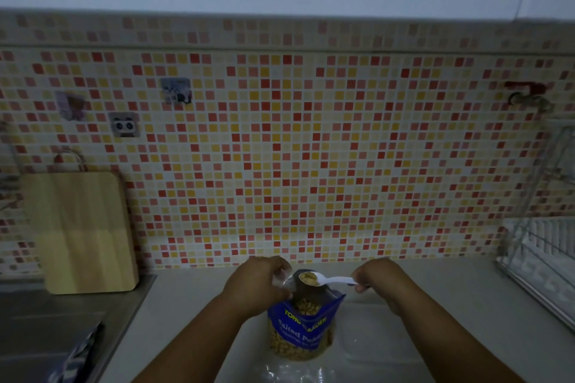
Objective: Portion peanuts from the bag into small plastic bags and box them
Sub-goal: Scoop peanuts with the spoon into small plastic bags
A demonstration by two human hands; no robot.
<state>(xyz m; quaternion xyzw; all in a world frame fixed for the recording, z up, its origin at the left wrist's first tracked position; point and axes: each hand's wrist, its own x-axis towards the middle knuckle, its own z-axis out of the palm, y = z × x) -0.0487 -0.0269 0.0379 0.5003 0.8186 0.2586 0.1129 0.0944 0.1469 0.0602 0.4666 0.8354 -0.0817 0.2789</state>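
Observation:
A blue bag of salted peanuts (301,328) stands open on the counter near the bottom middle. Just behind its mouth my left hand (258,283) pinches a small clear plastic bag (282,279). My right hand (378,277) grips the handle of a white plastic spoon (334,281), held level over the peanut bag. Its bowl is heaped with peanuts (308,278) and sits right beside the small bag's opening. More clear plastic bags (292,371) lie in front of the peanut bag. A clear plastic box (376,342) sits to its right.
A wooden cutting board (79,233) leans on the tiled wall at the left, above a steel sink (46,329) holding a striped cloth (77,357). A wire dish rack (541,246) stands at the right. The pale counter (193,295) runs between them.

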